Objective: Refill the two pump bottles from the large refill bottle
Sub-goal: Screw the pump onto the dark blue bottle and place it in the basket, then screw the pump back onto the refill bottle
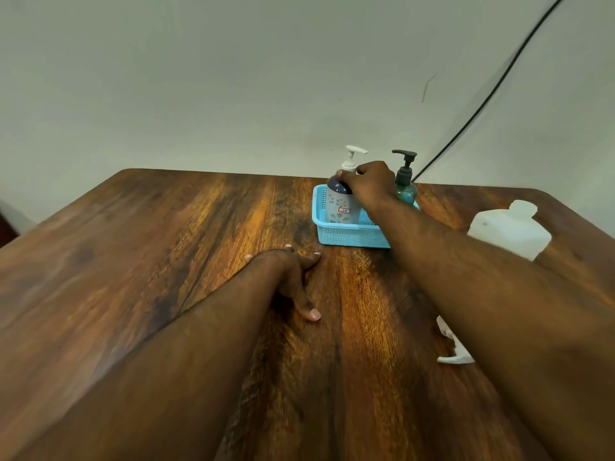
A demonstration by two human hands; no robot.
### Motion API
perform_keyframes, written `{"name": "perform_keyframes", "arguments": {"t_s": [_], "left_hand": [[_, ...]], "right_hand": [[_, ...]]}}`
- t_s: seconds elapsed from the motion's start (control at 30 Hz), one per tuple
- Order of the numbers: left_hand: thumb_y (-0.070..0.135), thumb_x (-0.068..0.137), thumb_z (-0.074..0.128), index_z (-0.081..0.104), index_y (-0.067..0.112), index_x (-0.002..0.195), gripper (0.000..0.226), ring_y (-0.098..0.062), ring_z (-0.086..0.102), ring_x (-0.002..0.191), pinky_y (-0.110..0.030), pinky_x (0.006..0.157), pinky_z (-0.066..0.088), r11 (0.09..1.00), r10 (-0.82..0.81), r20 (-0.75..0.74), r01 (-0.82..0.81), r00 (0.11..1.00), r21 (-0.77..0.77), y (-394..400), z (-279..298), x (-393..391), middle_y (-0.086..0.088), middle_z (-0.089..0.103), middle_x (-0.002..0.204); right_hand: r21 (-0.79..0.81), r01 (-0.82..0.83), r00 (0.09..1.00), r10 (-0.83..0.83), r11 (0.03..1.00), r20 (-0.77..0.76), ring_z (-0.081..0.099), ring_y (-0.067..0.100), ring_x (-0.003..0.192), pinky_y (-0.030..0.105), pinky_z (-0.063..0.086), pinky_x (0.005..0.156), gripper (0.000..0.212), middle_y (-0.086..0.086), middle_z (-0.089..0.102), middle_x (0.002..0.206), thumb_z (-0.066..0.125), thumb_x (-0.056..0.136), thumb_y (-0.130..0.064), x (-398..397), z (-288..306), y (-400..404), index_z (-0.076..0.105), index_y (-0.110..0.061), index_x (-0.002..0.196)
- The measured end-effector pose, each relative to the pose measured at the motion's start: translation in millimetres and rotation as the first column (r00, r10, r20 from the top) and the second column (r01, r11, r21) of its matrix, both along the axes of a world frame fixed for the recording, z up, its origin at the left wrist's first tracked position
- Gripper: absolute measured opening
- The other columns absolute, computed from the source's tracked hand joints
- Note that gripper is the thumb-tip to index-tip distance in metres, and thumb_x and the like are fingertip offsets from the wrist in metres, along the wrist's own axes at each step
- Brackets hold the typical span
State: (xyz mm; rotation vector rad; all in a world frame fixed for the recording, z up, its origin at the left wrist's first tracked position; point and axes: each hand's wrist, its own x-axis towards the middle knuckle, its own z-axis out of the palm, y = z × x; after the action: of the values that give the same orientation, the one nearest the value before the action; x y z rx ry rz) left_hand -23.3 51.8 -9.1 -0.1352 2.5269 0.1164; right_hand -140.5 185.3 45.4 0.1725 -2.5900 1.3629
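The blue basket (346, 235) sits on the wooden table (166, 261) toward its far edge, near the pale wall (233, 78), and everything else is easiest placed from it. Inside the basket, at its left end, stands the white pump bottle (342, 207), upright, with a dark upper shoulder, a white pump head and a small red-edged sticker on its front. At the basket's right end stands the green pump bottle (406, 191) with a dark pump (whether it is inside the basket or just behind its back rim cannot be told, since the forearm covers that corner). The right hand (369, 183) reaches over the basket and its fingers are curled around the shoulder and neck of the white pump bottle, gripping it from the right side. To the right of the basket, well apart from it, the large refill bottle (509, 229) stands on the table, translucent white. Nearer the person than the basket, the left hand (293, 274) lies palm down on the wood, fingers spread flat and holding nothing. A white plastic piece (452, 347) lies on the table nearer still, partly under the right forearm. A black cable (492, 91) runs down the wall behind the basket
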Motion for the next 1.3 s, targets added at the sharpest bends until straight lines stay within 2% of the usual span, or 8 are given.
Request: {"name": "perform_keyframes", "arguments": {"t_s": [0.17,0.27,0.57,0.77,0.87,1.0,1.17,1.3], "left_hand": [[0.074,0.043,0.079,-0.009,0.055,0.145,0.136,-0.041,0.001,0.148,-0.069,0.112,0.017,1.0,0.0,-0.044,-0.001,0.999,-0.024,-3,-5,2,-0.007,-0.014,0.163],[0.076,0.045,0.077,-0.007,0.054,0.146,0.134,-0.04,0.004,0.148,-0.068,0.112,0.019,1.0,-0.001,-0.067,-0.001,0.998,-0.029,-1,-3,7,-0.008,-0.01,0.163],[0.058,0.062,0.082,0.012,0.039,0.153,0.116,-0.031,0.031,0.143,-0.049,0.113,0.033,0.999,0.005,-0.203,0.004,0.979,0.047,9,10,33,-0.005,0.027,0.158],[0.036,0.077,0.078,0.061,0.019,0.118,0.047,-0.016,0.065,0.086,-0.032,0.072,0.053,0.998,0.047,-0.325,-0.056,0.945,-0.019,40,12,58,0.006,0.064,0.091],[0.03,0.084,0.071,0.063,0.018,0.099,0.021,-0.013,0.058,0.083,-0.032,0.08,0.052,0.998,-0.05,-0.351,0.03,0.935,-0.06,72,11,62,0.002,0.066,0.096],[0.043,0.082,0.071,0.063,0.022,0.105,0.032,-0.015,0.061,0.092,-0.036,0.086,0.054,0.995,-0.042,-0.399,0.073,0.916,0.063,111,3,56,0.003,0.064,0.099],[0.045,0.081,0.072,0.063,0.024,0.108,0.035,-0.015,0.062,0.092,-0.036,0.083,0.056,0.98,0.069,-0.475,0.029,0.877,0.196,149,-6,40,0.002,0.066,0.103],[0.05,0.075,0.068,0.055,0.024,0.125,0.058,-0.023,0.062,0.106,-0.044,0.092,0.053,0.892,0.133,-0.623,0.181,0.771,0.415,193,-12,29,-0.003,0.065,0.121]], "right_hand": [[-0.034,-0.085,0.989,0.081,0.996,-0.123,0.052,-0.001,0.063,0.02,0.038,0.056,0.02,-0.007,0.064,0.081,0.063,0.087,-0.031,66,6,38,0.074,-0.014,0.092],[0.082,-0.184,0.975,0.192,0.98,-0.113,0.057,0.001,0.085,0.02,0.05,0.073,0.028,-0.011,0.062,0.102,0.063,0.089,-0.029,117,-5,83,0.067,-0.021,0.115],[0.236,-0.071,0.996,0.057,0.969,0.065,0.055,0.009,0.105,0.038,0.042,0.105,0.027,-0.012,0.064,0.117,0.055,0.093,-0.01,174,-63,198,0.07,-0.027,0.108],[0.516,-0.385,0.9,0.436,0.765,0.025,0.008,-0.013,0.132,-0.008,-0.002,0.093,0.053,-0.023,0.024,0.148,0.05,0.092,0.001,172,-72,212,0.053,-0.037,0.13],[0.558,-0.415,0.883,0.465,0.719,0.057,-0.002,-0.009,0.133,0.006,-0.006,0.101,0.05,-0.02,0.017,0.154,0.048,0.094,-0.002,172,-77,212,0.054,-0.037,0.13],[0.577,-0.407,0.886,0.46,0.708,0.059,0.026,0.008,0.14,0.017,0.017,0.106,0.044,-0.013,0.033,0.151,0.051,0.094,-0.008,172,-74,216,0.053,-0.033,0.131],[0.444,-0.267,0.886,0.399,0.855,-0.235,0.047,0.003,0.122,0.018,0.035,0.104,0.04,-0.01,0.054,0.136,0.057,0.093,-0.017,188,-64,222,0.053,-0.028,0.131],[0.322,-0.19,0.704,0.357,0.927,-0.614,0.048,0.009,0.124,0.021,0.037,0.107,0.046,0.004,0.054,0.133,0.067,0.083,-0.006,198,-52,228,0.055,-0.006,0.128]]}}
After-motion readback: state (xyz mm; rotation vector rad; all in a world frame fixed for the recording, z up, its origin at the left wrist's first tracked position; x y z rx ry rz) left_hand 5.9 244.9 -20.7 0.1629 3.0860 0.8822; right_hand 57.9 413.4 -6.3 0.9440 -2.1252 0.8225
